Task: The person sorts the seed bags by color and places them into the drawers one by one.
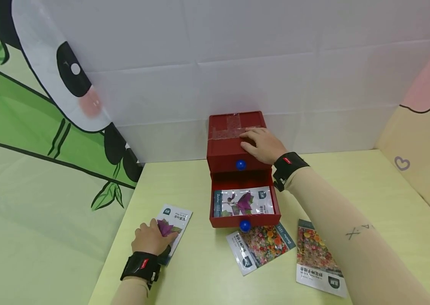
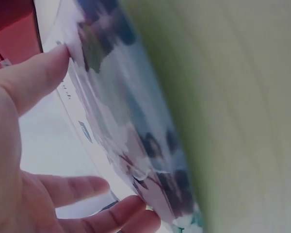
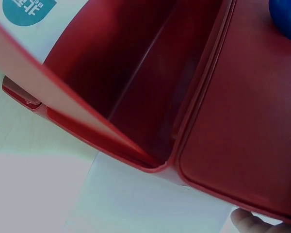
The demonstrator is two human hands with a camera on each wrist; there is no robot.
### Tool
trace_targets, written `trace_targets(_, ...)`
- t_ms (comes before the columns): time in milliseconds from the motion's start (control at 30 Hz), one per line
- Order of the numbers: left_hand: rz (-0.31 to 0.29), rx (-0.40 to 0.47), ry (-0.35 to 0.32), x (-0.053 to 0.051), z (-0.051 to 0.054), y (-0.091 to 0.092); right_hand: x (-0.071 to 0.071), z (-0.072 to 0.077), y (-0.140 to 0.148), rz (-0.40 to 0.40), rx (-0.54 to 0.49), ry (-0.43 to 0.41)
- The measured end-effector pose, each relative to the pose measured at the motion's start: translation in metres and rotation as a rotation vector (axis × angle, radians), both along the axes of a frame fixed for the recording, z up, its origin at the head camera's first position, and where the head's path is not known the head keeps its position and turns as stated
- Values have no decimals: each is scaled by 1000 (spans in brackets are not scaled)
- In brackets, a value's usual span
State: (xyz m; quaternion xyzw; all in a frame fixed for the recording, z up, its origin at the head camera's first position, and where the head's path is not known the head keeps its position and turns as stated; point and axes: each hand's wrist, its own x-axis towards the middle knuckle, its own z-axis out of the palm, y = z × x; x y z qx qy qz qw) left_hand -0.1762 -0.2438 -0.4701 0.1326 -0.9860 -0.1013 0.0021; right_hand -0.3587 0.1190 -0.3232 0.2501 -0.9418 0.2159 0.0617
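Purple-flowered packet (image 1: 177, 219) is under left hand (image 1: 152, 238), red box (image 1: 223, 149) under right hand (image 1: 263, 145).

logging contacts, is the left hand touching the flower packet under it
Touching: left wrist view shows the left hand with fingers against the flower packet.

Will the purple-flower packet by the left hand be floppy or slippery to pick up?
The packet looks thin, so it's probably a bit bendy and likely light. Its shiny surface might feel slippery.
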Motion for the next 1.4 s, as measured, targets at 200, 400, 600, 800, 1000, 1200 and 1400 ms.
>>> trace_targets(200,5,3,-30,0,4,-2,0,2,-1,-7,1,4)
trace_targets(400,19,24,17,-3,-2,-5,-1,3,-3,-4,3,5)
trace_targets(600,-2,69,90,-8,-7,-8,-1,4,-3,-2,0,0)
trace_targets(800,-9,181,173,-13,-3,-11,-2,2,-2,-6,0,9)
trace_targets(1000,-27,288,249,-15,4,-15,-2,-1,-2,-11,0,13)
trace_targets(1200,-41,363,299,-14,16,-12,-2,-1,0,-10,-12,6)
trace_targets(1400,-65,383,332,-16,24,-9,-2,-2,0,-10,-10,4)
